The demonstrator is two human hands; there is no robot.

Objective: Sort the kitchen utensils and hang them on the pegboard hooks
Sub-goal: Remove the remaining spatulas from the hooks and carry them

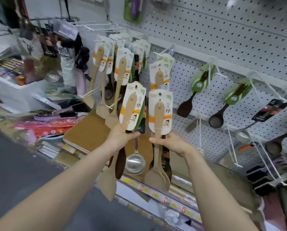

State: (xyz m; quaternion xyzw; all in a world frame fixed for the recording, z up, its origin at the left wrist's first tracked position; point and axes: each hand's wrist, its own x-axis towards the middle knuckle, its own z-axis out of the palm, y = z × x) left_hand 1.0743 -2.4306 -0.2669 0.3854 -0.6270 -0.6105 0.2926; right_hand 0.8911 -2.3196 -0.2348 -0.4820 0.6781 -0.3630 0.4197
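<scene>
Carded wooden spatulas [159, 117] — one bunch with a steel ladle [135, 164] — blades down before the pegboard [239, 39].

Flat, bright white light, even across the scene; shadows faint and soft. Small glare on the steel ladle [135, 162] bowl at centre. Heavy smeared blur from 9 to 11 o'clock, everything there unreadable. Pegboard [239, 39] rails bow toward 2 o'clock, wide-lens bend. My view sharpest mid-frame.

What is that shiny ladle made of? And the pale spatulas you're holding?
The ladle looks like polished metal, probably stainless steel: its bowl is silvery and mirrors light. The pale spatulas look like unpainted wood or bamboo: matte tan, no shine.
</scene>
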